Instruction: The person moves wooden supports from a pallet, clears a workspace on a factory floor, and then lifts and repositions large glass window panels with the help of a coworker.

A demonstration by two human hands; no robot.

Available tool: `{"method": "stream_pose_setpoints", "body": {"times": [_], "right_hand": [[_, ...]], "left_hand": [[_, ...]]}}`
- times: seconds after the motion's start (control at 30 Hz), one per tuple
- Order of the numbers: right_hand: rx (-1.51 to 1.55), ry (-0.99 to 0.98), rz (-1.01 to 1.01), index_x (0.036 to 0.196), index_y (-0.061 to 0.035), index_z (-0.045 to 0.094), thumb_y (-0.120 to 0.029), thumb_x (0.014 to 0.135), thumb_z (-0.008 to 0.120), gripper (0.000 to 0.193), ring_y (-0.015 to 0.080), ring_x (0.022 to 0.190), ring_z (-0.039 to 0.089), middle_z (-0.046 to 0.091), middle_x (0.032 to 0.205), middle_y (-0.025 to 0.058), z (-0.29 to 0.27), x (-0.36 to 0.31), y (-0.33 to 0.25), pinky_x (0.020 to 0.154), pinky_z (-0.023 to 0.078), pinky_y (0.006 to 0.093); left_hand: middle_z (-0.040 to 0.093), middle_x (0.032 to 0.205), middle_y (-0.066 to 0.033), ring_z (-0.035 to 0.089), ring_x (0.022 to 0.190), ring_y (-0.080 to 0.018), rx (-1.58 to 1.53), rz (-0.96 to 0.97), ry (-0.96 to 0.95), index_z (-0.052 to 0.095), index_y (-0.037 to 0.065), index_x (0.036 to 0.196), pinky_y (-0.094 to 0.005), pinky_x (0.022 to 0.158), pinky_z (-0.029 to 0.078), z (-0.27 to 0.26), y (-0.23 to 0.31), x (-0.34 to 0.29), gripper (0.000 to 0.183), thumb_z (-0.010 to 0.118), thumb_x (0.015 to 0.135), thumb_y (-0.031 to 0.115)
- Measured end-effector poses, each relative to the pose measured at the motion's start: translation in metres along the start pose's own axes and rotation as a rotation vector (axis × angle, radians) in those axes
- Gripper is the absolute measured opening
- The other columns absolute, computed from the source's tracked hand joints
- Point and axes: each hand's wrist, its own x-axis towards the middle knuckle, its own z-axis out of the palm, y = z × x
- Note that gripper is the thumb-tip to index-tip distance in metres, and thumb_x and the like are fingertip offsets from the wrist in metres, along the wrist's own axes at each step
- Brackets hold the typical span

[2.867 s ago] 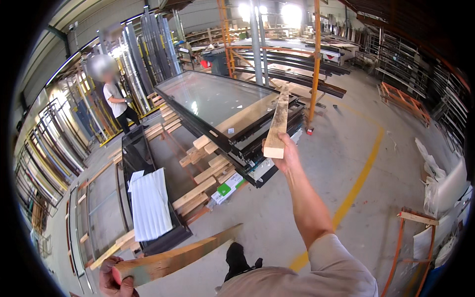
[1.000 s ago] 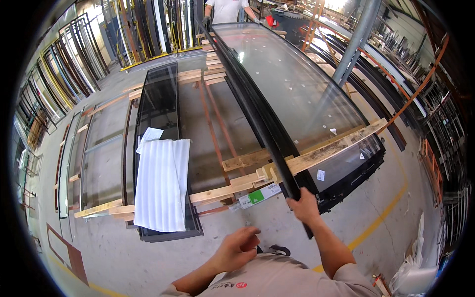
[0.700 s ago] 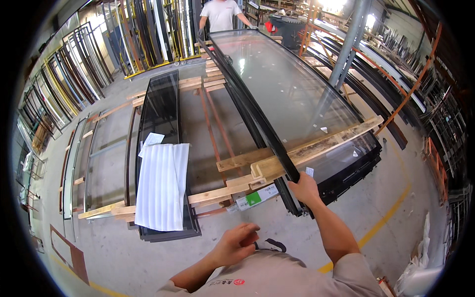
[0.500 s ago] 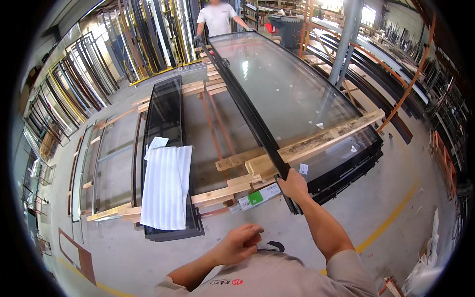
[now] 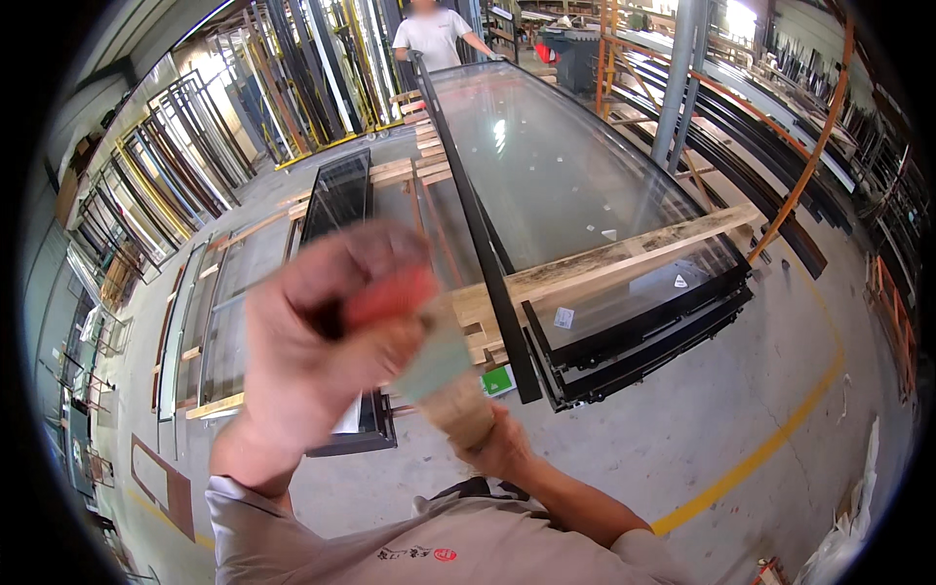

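My left hand (image 5: 322,331) is raised close in front of me, smeared by motion, its fingers wrapped round the red part of a brush-like thing (image 5: 439,361). Below the red, that thing is pale green, then tan; blur hides its exact kind. At the tan end, my right hand (image 5: 497,447) has its fingers bent round it, partly hidden. Beyond my hands, a long black bar (image 5: 483,239) runs alongside a large black-framed glass panel (image 5: 585,195), its near end by the panel's corner. A wooden beam (image 5: 624,258) lies across the glass.
At the far end a person (image 5: 432,37) in a light shirt stands with hands at the panel and bar. A narrower black-framed panel (image 5: 341,185) lies on wooden slats to the left. Upright profiles (image 5: 322,68) fill racks behind; a grey post (image 5: 681,88) stands right.
My right hand has let go of the black bar and come in toward my body. My left hand has risen with the brush-like thing. The view has shifted slightly.
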Motion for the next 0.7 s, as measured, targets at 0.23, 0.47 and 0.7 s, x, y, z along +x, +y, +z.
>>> {"method": "stream_pose_setpoints", "body": {"times": [0.23, 0.47, 0.7], "right_hand": [[0.298, 0.391, -0.306, 0.119, -0.0003, 0.04, -0.001, 0.067, 0.07, 0.06, 0.0138, 0.087, 0.056, 0.053, 0.103, 0.0096, -0.171, 0.055, -0.122, 0.072, 0.05, 0.0289], [0.459, 0.512, -0.353, 0.097, -0.0013, 0.051, -0.039, 0.089, 0.055, 0.039, 0.0185, 0.062, 0.055, 0.056, 0.079, 0.0103, -0.316, 0.121, -0.257, 0.056, 0.045, 0.0296], [0.645, 0.545, -0.338, 0.106, -0.0022, 0.052, -0.037, 0.085, 0.065, 0.043, 0.0213, 0.073, 0.061, 0.059, 0.082, 0.0112, -0.352, 0.206, -0.239, 0.064, 0.053, 0.0352]], "left_hand": [[0.045, 0.136, -0.014, 0.043, 0.125, -0.0248, 0.016, -0.211, -0.228, 0.043, 0.001, 0.133, -0.0397, 0.104, 0.034, 0.01, -0.171, -0.068, 0.061, 0.064, 0.086, 0.035], [0.049, 0.126, -0.0213, 0.047, 0.119, -0.0346, 0.382, -0.304, -0.337, 0.042, -0.002, 0.13, -0.0375, 0.102, 0.036, 0.058, -0.247, -0.167, 0.067, 0.071, 0.074, 0.021], [0.063, 0.094, -0.0104, 0.06, 0.089, -0.019, 0.359, -0.424, -0.244, 0.056, -0.001, 0.113, -0.0303, 0.081, 0.048, 0.023, -0.186, -0.185, 0.048, 0.074, 0.069, 0.006]]}}
